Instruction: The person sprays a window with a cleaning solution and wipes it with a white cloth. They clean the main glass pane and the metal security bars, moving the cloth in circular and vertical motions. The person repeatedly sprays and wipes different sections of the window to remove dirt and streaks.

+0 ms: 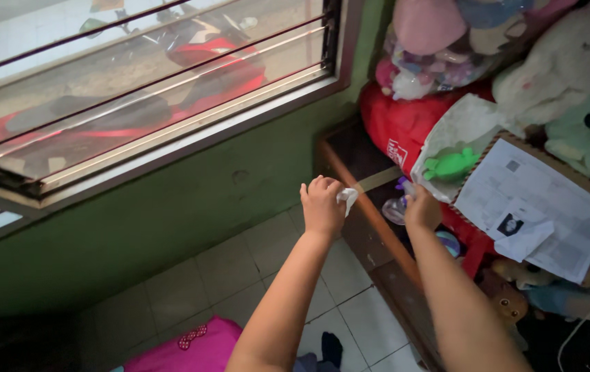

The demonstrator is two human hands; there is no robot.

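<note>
Clutter is the main hazard in the head view, the only one here. At centre frame the left hand (322,205) is clenched around a small white cloth (347,200), a crumpled corner of it poking out to the right of the knuckles, and it hovers just above the wooden shelf edge (370,213) that runs diagonally down toward the lower right. Just right of it the right hand (422,208) is closed on a small clear plastic object (396,209) with a purple part — what it is exactly I cannot tell, since the fingers cover much of it. Both hands sit at the lip of the shelf, over the tiled floor (253,275). My guess is that the small clear piece is the likeliest thing to slip: it looks smooth, it is held only at one end, and a drop would send it onto the tiles or into the dark gap of the shelf. Above and to the right, the load looks unstable — a red bag (398,127), a clear bag of toys (432,65), a white plush animal (563,69), a green plastic toy (452,165) lying on white wrapping, and a printed sheet of paper (543,207) resting loose on a cardboard box. An elbow or forearm nudging that pile could bring the paper or the green toy sliding down. At the upper left is the louvred window (143,89), well apart from both hands.
</note>
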